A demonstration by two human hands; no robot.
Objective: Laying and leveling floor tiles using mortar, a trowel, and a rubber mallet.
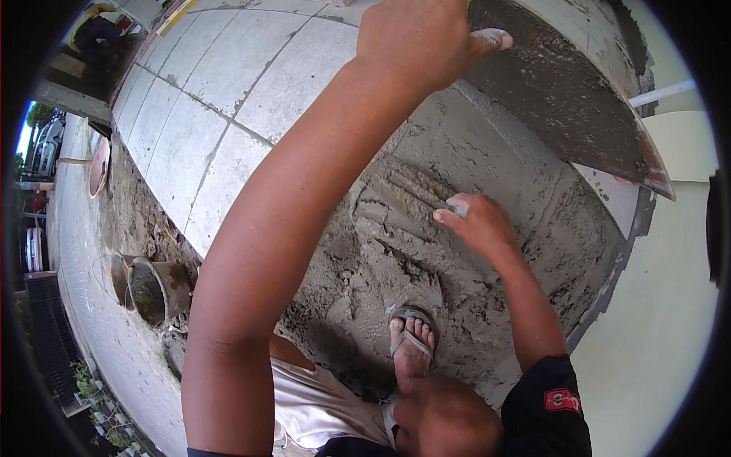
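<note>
Mortar (426, 175) is apparently being levelled, the right hand (480, 222) curled over it, around what I cannot tell, while the left hand (415, 42) grips a tile (556, 99) tilted above its far side; lowering calls for even bedding.

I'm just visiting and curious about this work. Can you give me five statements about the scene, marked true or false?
1. The left hand is gripping a large slab. True.
2. That slab lies flat on the ground. False: it is tilted up, showing a face smeared with gray.
3. The right hand is down at the gray mortar. True, though whether it holds anything is unclear.
4. The foot in view wears a closed boot. False: the foot wears an open, strapped sandal.
5. Buckets stand on the left side of the picture. True.
</note>
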